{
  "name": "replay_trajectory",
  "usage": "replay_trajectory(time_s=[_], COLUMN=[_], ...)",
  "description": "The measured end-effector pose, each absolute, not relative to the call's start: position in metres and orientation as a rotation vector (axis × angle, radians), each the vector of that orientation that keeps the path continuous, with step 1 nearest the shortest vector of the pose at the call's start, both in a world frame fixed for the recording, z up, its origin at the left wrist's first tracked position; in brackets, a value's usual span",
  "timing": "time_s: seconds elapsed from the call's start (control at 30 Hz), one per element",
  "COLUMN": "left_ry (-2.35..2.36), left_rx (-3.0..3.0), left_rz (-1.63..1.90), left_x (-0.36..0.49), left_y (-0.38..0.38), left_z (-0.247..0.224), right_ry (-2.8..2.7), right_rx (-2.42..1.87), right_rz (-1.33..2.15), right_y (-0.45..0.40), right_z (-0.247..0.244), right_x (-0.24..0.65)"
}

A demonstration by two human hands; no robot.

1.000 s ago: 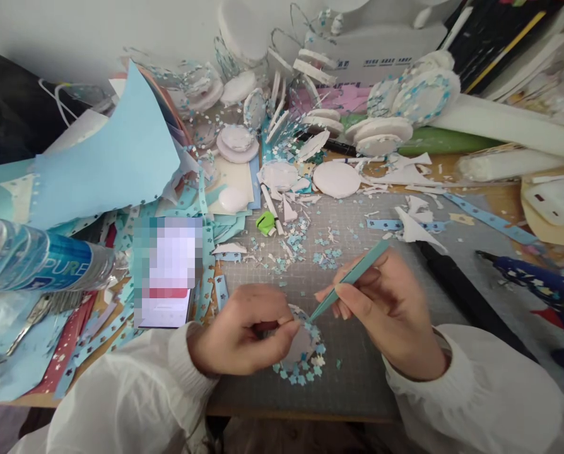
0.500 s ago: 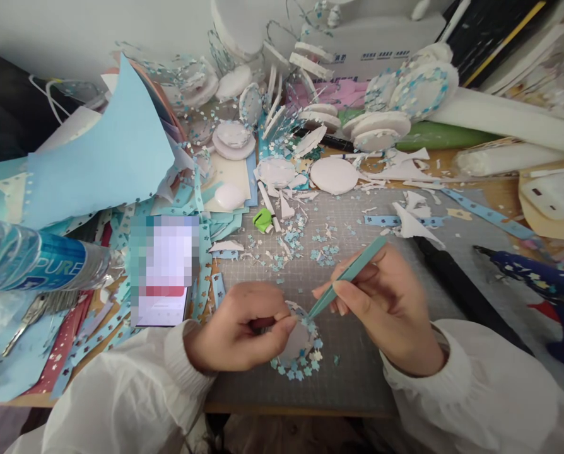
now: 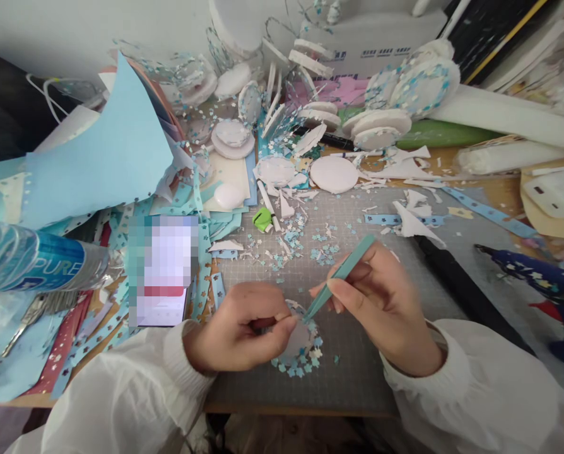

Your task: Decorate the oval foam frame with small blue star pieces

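A round white disc (image 3: 293,342) ringed with small blue and white paper flowers (image 3: 301,366) lies on the grey cutting mat (image 3: 348,394). My left hand (image 3: 246,326) is closed at its left side, thumb and forefinger pinched over the disc and hiding part of it. What that pinch holds is too small to make out. In my right hand (image 3: 374,296) is a pair of teal tweezers (image 3: 346,272), slanting down to the left. The tweezer tips are at the disc's upper right rim, close to my left fingertips. Whether the tips grip a flower cannot be seen.
Loose paper flowers (image 3: 327,252) and white scraps litter the mat beyond my hands. A phone (image 3: 168,271) and a water bottle (image 3: 40,255) are at left. A black rod-like tool (image 3: 466,287) and a blue glue gun (image 3: 523,271) lie at right. Flower-decorated discs (image 3: 421,88) crowd the back.
My right hand and the tweezers have shifted slightly left, and the tips sit a little further over the disc. My left hand stays in place.
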State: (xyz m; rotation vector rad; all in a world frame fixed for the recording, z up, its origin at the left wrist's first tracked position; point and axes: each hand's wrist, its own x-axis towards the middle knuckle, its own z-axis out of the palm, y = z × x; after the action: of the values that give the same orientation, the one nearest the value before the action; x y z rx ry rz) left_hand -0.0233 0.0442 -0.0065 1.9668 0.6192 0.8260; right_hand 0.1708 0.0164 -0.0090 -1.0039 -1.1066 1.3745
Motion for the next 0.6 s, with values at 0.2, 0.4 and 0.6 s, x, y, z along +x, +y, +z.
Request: replay_trajectory(time_s=[0.2,0.4,0.6], left_ry=[0.620,0.635,0.784], left_rx=[1.958,1.962,2.096], left_rz=[0.811,0.784,0.857], left_x=[-0.023,-0.025,-0.024], left_y=[0.043,0.045,0.043], left_z=[-0.008,-0.006,-0.010], right_ry=[-1.054,-0.784,-0.276], right_rx=[-1.051,-1.034,-1.027], right_rz=[1.437,1.528,1.631], right_y=[0.015,0.023,0.038], right_z=[-0.011,-0.008,-0.002], right_x=[0.171,0.173,0.183])
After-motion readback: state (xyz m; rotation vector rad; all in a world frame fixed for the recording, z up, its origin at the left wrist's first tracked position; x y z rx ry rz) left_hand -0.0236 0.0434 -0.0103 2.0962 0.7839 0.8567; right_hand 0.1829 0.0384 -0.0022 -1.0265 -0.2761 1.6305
